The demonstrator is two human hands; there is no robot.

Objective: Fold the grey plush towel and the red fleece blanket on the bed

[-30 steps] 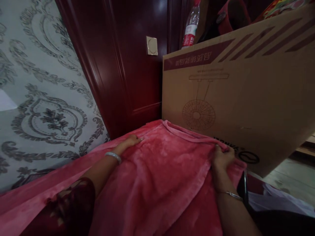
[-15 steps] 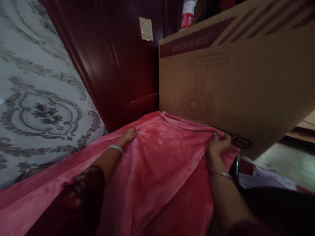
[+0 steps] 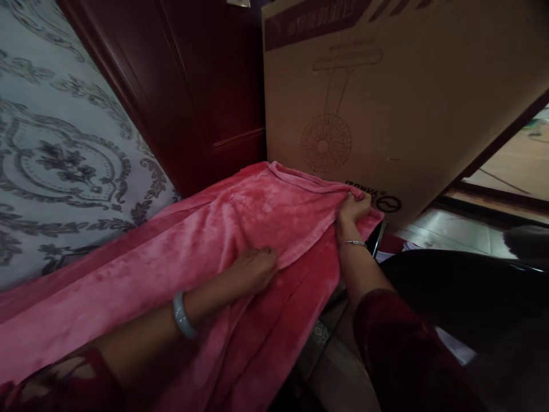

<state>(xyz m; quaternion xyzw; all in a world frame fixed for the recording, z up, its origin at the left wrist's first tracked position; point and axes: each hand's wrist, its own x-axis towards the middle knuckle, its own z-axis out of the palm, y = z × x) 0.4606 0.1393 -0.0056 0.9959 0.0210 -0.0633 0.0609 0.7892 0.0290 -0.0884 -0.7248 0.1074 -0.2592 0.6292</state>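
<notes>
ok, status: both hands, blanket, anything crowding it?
Left hand flat on pink blanket, mid-fold. Right hand pinching the far corner. Cardboard box tight against the blanket's far edge; dark wood panel behind.

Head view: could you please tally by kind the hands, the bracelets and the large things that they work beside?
Hands: 2 (left hand, right hand)
Bracelets: 2 (pale bangle, thin wrist chain)
Pink blankets: 1
Cardboard boxes: 1
Total: 6
</notes>
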